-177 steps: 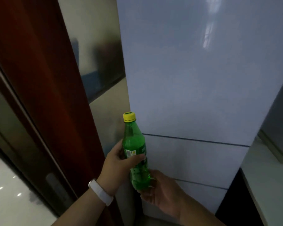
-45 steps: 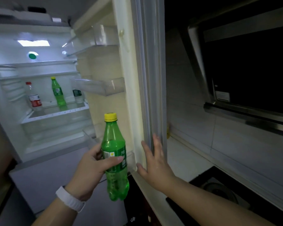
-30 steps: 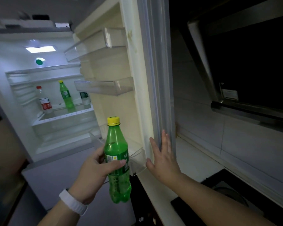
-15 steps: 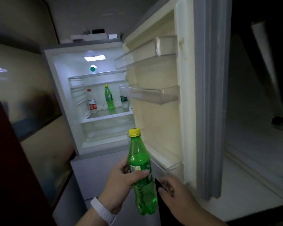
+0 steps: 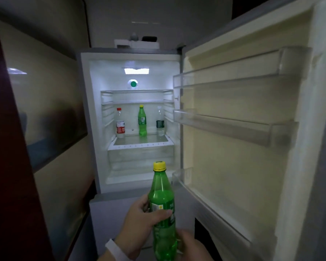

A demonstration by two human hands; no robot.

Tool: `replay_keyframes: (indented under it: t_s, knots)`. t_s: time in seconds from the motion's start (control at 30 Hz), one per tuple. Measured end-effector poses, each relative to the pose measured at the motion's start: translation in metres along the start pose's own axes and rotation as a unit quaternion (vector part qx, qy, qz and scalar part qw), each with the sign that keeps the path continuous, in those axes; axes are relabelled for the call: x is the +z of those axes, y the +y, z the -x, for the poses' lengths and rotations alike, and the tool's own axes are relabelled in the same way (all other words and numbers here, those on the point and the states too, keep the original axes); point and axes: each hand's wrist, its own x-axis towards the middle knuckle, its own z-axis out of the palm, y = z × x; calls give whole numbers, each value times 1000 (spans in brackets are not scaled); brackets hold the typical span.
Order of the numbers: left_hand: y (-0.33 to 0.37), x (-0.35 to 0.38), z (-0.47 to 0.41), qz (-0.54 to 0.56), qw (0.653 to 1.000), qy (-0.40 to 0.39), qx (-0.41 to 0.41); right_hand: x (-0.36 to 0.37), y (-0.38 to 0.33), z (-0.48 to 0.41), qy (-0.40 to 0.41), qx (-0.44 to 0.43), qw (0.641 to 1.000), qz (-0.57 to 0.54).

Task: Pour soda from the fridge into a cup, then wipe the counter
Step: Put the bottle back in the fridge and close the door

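My left hand [image 5: 139, 221] grips a green soda bottle [image 5: 163, 210] with a yellow cap, upright at the bottom middle of the head view. My right hand [image 5: 190, 245] is at the bottle's lower part, fingers against its base. Ahead, the fridge [image 5: 135, 117] stands open and lit. On its shelf stand a clear bottle with a red label [image 5: 120, 123], a second green bottle [image 5: 142, 121] and a clear bottle with a dark label [image 5: 160, 121]. No cup and no cloth are in view.
The open fridge door [image 5: 243, 129] fills the right side, with clear door shelves [image 5: 231, 127] that hold nothing. A dark red door frame [image 5: 13, 166] and a beige wall panel stand on the left. Small items sit on top of the fridge [image 5: 137, 43].
The fridge door, closed at first, has been swung fully open. My right hand left the door's edge and came to the bottle's base. The view turned left to face the fridge.
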Motion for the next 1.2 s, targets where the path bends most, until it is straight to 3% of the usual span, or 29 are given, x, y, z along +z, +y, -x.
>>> replay_keyframes:
  t_s: [0.13, 0.33, 0.47, 0.7, 1.2]
  knots:
    - [1, -52, -29, -1, 1000, 7, 6, 42, -6, -43, -26, 10, 999, -25]
    - [20, -101, -69, -23, 999, 15, 22, 92, -34, -81, 0, 75, 991, -109]
    - [41, -118, -103, -58, 997, 20, 52, 112, -60, -102, -8, 43, 991, -126]
    - [68, -124, -159, -89, 993, 34, 71, 122, -100, -144, -24, -17, 993, -113]
    - [58, -126, -316, -130, 984, 91, 76, 102, -181, -294, -35, 2, 996, -77]
